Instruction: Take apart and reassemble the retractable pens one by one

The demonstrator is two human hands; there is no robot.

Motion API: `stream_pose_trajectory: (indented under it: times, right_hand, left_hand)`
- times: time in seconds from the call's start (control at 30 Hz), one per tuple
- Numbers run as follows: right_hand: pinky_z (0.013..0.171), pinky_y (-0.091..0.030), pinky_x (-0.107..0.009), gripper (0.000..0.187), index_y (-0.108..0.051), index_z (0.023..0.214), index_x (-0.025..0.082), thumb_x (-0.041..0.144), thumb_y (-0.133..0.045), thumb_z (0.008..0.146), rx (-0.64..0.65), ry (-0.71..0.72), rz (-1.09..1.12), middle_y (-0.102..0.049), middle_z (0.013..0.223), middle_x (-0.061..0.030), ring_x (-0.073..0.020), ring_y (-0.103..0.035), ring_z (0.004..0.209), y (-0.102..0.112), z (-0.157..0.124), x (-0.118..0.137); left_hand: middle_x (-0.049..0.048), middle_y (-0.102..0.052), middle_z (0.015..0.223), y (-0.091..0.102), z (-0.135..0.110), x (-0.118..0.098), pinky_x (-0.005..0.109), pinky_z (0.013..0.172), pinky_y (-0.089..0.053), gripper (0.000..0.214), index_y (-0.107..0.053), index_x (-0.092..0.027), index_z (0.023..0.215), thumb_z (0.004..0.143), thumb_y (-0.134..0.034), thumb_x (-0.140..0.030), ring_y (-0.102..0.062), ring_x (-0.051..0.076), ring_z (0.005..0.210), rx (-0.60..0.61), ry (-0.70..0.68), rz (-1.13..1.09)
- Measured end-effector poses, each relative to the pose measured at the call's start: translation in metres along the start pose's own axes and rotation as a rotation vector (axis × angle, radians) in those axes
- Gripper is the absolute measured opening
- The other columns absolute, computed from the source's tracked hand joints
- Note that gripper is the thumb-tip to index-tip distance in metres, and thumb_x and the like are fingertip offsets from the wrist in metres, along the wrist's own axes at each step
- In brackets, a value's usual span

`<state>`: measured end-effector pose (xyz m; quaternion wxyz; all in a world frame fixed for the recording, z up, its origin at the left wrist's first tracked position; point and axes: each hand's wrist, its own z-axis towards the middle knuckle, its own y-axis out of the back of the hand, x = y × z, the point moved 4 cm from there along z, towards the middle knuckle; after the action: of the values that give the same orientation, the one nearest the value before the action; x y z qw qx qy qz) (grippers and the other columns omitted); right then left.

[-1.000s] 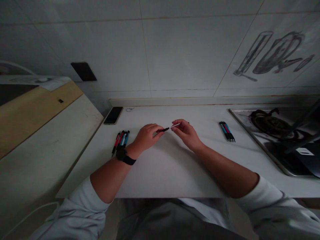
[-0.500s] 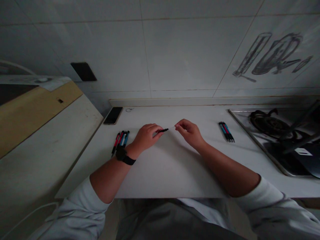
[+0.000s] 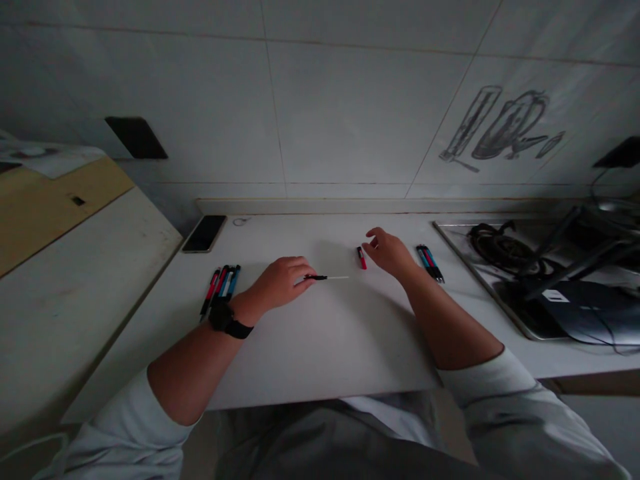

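While pinching the black pen section [image 3: 321, 277] between left fingers [image 3: 299, 267], has just released its white refill [image 3: 339, 277], jutting toward 3 o'clock, leaving right fingers [image 3: 377, 233] loosely parted, seemingly empty, beside the still-separate red barrel [image 3: 362, 259] on the tabletop [image 3: 325, 347] at the section's 2 o'clock.

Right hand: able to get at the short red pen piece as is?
Likely yes. The right hand is close beside the short red pen piece, no object visible in its fingers and nothing seen blocking the way. The left hand, holding a black pen part, is off to the side.
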<state>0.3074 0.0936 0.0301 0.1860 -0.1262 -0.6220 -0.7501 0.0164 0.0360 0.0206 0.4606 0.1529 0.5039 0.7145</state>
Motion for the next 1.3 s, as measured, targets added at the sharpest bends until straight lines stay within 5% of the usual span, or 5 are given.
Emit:
stream_pose_trajectory:
  times: [0.23, 0.57, 0.73, 0.93, 1.3]
  right_hand:
    - [0.076, -0.048, -0.033, 0.045, -0.062, 0.128, 0.018, 0.033, -0.071, 0.087, 0.208, -0.027, -0.228, -0.077, 0.106, -0.0142, -0.0266, -0.07, 0.093, -0.023, -0.005, -0.007]
    - [0.078, -0.048, -0.035, 0.02, -0.072, 0.103, 0.016, 0.022, -0.058, 0.091, 0.138, -0.033, -0.301, -0.073, 0.108, -0.019, -0.0278, -0.068, 0.094, -0.014, -0.003, -0.006]
    - [0.08, -0.046, -0.033, 0.021, -0.064, 0.112, 0.018, 0.024, -0.051, 0.097, -0.011, 0.231, -0.121, -0.071, 0.107, -0.0151, -0.0256, -0.063, 0.094, -0.004, -0.011, 0.026]
    - [0.086, -0.046, -0.036, 0.019, -0.067, 0.107, 0.023, 0.03, -0.05, 0.103, 0.002, 0.562, 0.114, -0.072, 0.098, -0.01, -0.0239, -0.063, 0.09, -0.01, -0.037, 0.069]
    - [0.087, -0.054, -0.034, 0.025, -0.073, 0.109, 0.022, 0.041, -0.057, 0.103, -0.066, 0.713, 0.367, -0.077, 0.1, -0.0078, -0.0209, -0.071, 0.091, -0.016, -0.057, 0.089]
  left_hand:
    - [0.004, -0.074, 0.093, -0.01, -0.002, 0.002, 0.033, 0.081, -0.052, 0.013, -0.079, -0.024, 0.102, 0.097, -0.068, -0.029, -0.068, 0.019, 0.085, 0.138, -0.043, -0.02]
    - [0.0052, -0.075, 0.095, -0.012, -0.004, 0.002, 0.035, 0.083, -0.052, 0.018, -0.078, -0.024, 0.105, 0.096, -0.07, -0.036, -0.069, 0.02, 0.087, 0.153, -0.042, -0.031]
    - [0.0077, -0.073, 0.11, -0.003, -0.001, 0.003, 0.039, 0.091, -0.054, 0.026, -0.071, -0.023, 0.12, 0.098, -0.067, -0.037, -0.069, 0.023, 0.1, -0.001, 0.038, 0.025]
    - [0.011, -0.067, 0.122, 0.015, 0.0, -0.002, 0.042, 0.101, -0.053, 0.037, -0.061, -0.021, 0.131, 0.096, -0.071, -0.03, -0.064, 0.025, 0.114, -0.196, 0.086, 0.027]
    - [0.0065, -0.073, 0.093, 0.007, 0.003, 0.001, 0.036, 0.084, -0.052, 0.01, -0.074, -0.019, 0.099, 0.097, -0.067, -0.025, -0.066, 0.022, 0.091, -0.117, 0.054, 0.092]
